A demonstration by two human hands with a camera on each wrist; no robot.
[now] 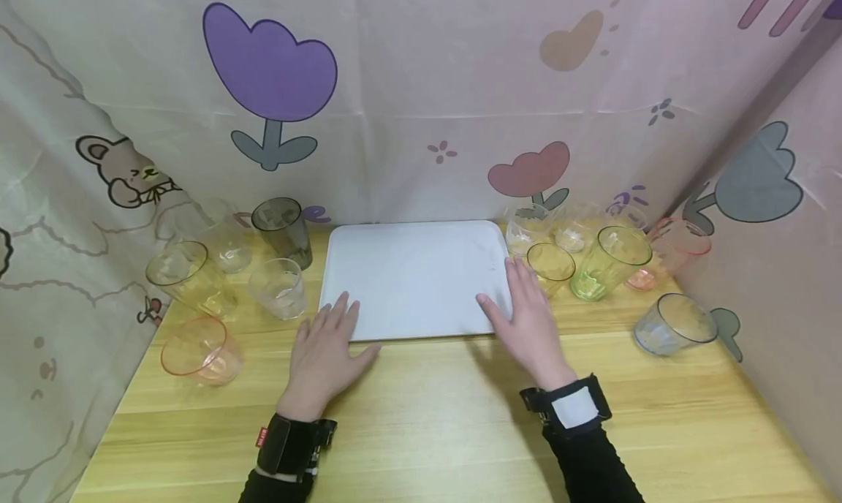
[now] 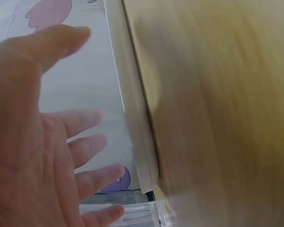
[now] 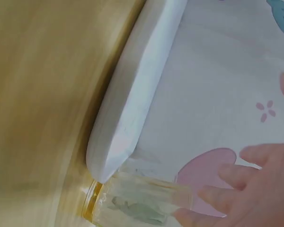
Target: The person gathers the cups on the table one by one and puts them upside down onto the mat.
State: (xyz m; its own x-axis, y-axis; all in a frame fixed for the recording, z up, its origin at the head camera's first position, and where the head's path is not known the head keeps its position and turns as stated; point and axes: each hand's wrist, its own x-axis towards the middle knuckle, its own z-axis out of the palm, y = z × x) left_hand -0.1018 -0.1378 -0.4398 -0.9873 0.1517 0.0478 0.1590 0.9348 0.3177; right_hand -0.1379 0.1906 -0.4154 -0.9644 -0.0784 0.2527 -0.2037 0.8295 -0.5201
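Both hands flat, fingers straight, gripping nothing: left hand (image 1: pixel 325 349) at front-left corner of white tray (image 1: pixel 414 276), right hand (image 1: pixel 526 320) at front-right corner, fingertips on rim. Tray lies at middle of wooden table (image 1: pixel 427 415), against back edge. Risk, as I judge: tray pushed sideways hits amber cup (image 1: pixel 551 265) just beside right rim, then green cup (image 1: pixel 608 262); light cups tip easily. Clear cup (image 1: pixel 279 287) near left rim also exposed.

We see soft, even light with faint shadows under the hands. Both wrist views look blurry; the head view bends at its edges.
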